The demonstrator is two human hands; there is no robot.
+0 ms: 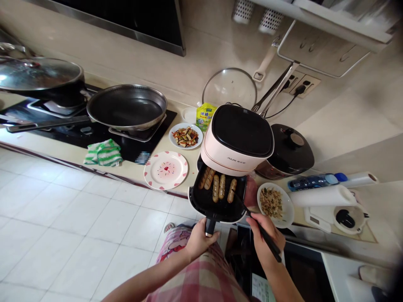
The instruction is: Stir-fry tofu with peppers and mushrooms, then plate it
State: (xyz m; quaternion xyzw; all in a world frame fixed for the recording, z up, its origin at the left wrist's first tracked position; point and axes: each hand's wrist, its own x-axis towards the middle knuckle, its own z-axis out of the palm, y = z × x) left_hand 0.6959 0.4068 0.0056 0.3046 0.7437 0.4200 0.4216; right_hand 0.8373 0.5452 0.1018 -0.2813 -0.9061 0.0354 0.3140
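My left hand (200, 240) grips the black handle (210, 227) of a pulled-out air fryer basket (217, 209). Several browned sausages (217, 188) lie in a row on its dark nonstick floor. My right hand (263, 240) holds long black chopsticks (247, 211), their tips reaching over the sausages at the basket's right side. Above the basket stands the pink-white air fryer body (236, 138). A white plate of chopped food (273, 204) sits just right of the chopsticks. A reddish item (251, 191) is partly hidden behind the basket.
To the left, a pink-rimmed plate (166, 170) and a plate of stir-fried vegetables (185, 136) sit on the counter (157, 165). A steel frying pan (127, 107) and lidded pot (40, 75) stand on the black hob (135, 144). A black rice cooker (288, 149) stands right.
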